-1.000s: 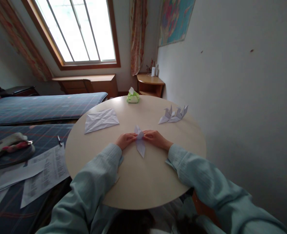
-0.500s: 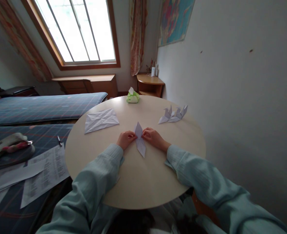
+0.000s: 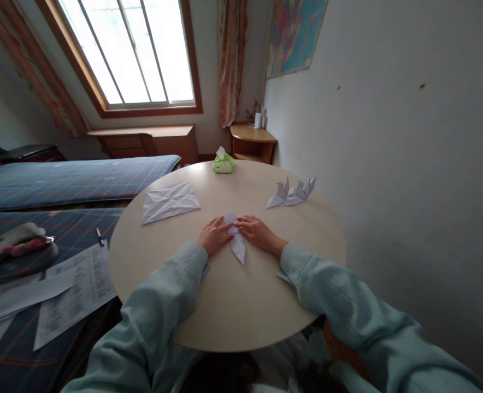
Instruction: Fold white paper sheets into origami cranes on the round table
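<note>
A folded piece of white paper (image 3: 237, 249), long and pointed at both ends, lies flat in the middle of the round table (image 3: 241, 311). From the left, my left hand (image 3: 216, 235) lies over its edge with fingers stretched across the paper. My right hand (image 3: 259, 231) comes in from the other side, its fingers laid flat and pressing on the paper's upper half. Both sets of fingertips nearly meet there and hide part of the folds.
A creased paper sheet (image 3: 171, 203) lies on the table's left. Folded paper birds (image 3: 293, 193) stand at the right. A green tissue pack (image 3: 224, 163) sits at the far edge. Printed sheets (image 3: 77, 289) and a pen (image 3: 100, 236) rest on the bed at left.
Both hands have gone from pinching the paper's sides to lying flat on it. The paper's raised upper part is now pressed down.
</note>
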Motion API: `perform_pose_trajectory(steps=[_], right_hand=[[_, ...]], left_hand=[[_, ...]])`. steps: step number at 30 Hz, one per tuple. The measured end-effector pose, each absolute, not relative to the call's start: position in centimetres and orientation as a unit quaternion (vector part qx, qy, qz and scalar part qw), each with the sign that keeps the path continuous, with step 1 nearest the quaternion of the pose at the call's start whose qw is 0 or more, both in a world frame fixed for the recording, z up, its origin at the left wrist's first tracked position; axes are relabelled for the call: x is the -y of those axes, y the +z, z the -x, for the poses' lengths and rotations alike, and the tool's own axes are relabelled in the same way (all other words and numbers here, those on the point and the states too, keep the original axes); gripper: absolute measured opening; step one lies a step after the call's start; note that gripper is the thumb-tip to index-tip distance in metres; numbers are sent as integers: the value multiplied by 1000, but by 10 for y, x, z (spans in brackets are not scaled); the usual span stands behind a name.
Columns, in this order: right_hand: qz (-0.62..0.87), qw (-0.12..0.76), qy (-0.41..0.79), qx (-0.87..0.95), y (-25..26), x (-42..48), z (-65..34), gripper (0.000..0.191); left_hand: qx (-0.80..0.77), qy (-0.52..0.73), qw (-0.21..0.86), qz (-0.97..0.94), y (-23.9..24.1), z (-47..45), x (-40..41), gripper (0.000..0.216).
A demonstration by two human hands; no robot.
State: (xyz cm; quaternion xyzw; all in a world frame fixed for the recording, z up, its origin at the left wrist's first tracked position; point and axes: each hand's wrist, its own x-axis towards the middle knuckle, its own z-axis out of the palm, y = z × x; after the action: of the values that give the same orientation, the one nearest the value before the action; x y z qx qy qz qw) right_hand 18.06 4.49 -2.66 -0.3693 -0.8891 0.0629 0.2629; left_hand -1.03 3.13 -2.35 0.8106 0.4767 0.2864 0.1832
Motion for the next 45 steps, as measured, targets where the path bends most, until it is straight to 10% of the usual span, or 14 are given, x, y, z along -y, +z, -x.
perform_pose_trajectory(steps=[45], right_hand=[[422,396,148,802,-23,-42,-183,17]], left_hand=[[-430,164,61,-886,-9,19,-28,28]])
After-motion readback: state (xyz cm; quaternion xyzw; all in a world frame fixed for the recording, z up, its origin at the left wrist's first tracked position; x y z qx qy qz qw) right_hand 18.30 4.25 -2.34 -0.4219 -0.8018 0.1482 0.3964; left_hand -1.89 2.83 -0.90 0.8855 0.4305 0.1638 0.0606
